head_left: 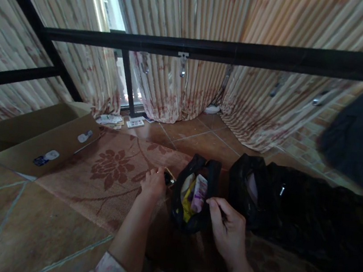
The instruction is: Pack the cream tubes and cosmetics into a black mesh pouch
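A small black bag [177, 200] stands open on the rug in front of me. Inside it show a pink-and-white packet [199, 193] and something yellow [187, 204]. My left hand [153, 185] is at the bag's left side, fingers curled on a small dark item with a gold-coloured edge [169, 178]; its kind is unclear. My right hand [229, 228] is closed in a pinch at the bag's right rim, thumb and forefinger together on its edge. The other fingers of that hand fold into the palm.
A large dark bag [293, 205] lies to the right. An open cardboard box [45, 144] sits left on the rug [101, 197]. Papers [111, 120] lie by the curtains [154, 87]. A black metal bar [213, 50] with hooks crosses ahead.
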Demonstrator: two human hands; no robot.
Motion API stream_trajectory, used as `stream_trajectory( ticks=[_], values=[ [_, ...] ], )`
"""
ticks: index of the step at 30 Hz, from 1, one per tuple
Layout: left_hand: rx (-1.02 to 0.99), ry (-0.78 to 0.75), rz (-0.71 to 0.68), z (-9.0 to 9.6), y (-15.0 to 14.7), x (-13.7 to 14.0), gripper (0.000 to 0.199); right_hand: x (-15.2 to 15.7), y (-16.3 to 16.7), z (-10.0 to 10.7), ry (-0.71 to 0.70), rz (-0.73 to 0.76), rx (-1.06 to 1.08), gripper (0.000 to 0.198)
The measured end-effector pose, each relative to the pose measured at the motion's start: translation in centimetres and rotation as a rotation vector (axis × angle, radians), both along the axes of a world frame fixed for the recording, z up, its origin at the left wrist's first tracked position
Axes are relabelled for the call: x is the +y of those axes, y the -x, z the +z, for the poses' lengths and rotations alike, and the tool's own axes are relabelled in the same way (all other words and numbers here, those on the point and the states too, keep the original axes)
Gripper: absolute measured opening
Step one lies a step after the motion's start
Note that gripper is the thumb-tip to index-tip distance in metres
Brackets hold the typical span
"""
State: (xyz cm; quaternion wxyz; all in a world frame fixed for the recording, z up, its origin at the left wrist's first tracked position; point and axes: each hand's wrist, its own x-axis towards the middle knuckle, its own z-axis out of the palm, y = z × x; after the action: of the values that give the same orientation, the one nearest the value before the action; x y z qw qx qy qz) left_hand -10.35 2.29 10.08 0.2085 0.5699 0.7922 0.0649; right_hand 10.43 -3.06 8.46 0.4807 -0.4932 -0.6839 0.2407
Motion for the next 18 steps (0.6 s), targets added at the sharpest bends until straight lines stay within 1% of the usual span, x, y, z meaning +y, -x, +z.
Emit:
stream_trajectory(
  ticks=[3, 6, 8, 9, 11, 12, 13, 14, 16, 17, 18],
  values=[
    [0.009, -0.017, 0.030, -0.6, 0.2, 0.4, 0.068, 0.1, 0.2, 0.0, 0.001, 0.007, 0.007, 0.025],
    [-0.004, -0.057, 0.048, -0.9, 0.6, 0.8, 0.061, 0.1, 0.3, 0.1, 0.002, 0.012, 0.011, 0.026],
    [-0.089, -0.126, 0.114, -0.8, 1.0, 1.1, 0.055, 0.1, 0.4, 0.2, 0.007, 0.009, 0.010, 0.027],
    [-0.170, -0.190, 0.159, -0.6, 1.1, 1.1, 0.054, 0.1, 0.3, 0.3, 0.008, 0.007, 0.008, 0.026],
    [-0.425, -0.369, 0.244, 0.2, 1.1, 1.0, 0.052, 0.0, 0.3, 0.3, 0.012, 0.001, 0.009, 0.026],
    [-0.609, -0.464, 0.261, 0.9, 1.0, 0.8, 0.052, 0.0, 0.2, 0.3, 0.013, -0.003, 0.008, 0.026],
    [-0.842, -0.532, 0.280, 1.7, 0.8, 0.5, 0.054, 0.0, 0.2, 0.3, 0.014, -0.004, 0.008, 0.026],
    [-1.086, -0.567, 0.298, 2.5, 0.4, 0.2, 0.054, 0.0, 0.1, 0.2, 0.017, -0.003, 0.007, 0.027],
    [-1.524, -0.514, 0.270, 4.2, -0.3, -0.7, 0.048, 0.0, 0.0, 0.2, 0.022, 0.001, 0.004, 0.027],
    [-1.694, -0.453, 0.237, 4.9, -0.7, -1.1, 0.048, 0.0, -0.1, 0.2, 0.023, 0.002, 0.003, 0.027],
    [-1.819, -0.391, 0.193, 5.5, -1.0, -1.4, 0.049, 0.0, -0.1, 0.2, 0.023, 0.003, 0.004, 0.027]
  ],
)
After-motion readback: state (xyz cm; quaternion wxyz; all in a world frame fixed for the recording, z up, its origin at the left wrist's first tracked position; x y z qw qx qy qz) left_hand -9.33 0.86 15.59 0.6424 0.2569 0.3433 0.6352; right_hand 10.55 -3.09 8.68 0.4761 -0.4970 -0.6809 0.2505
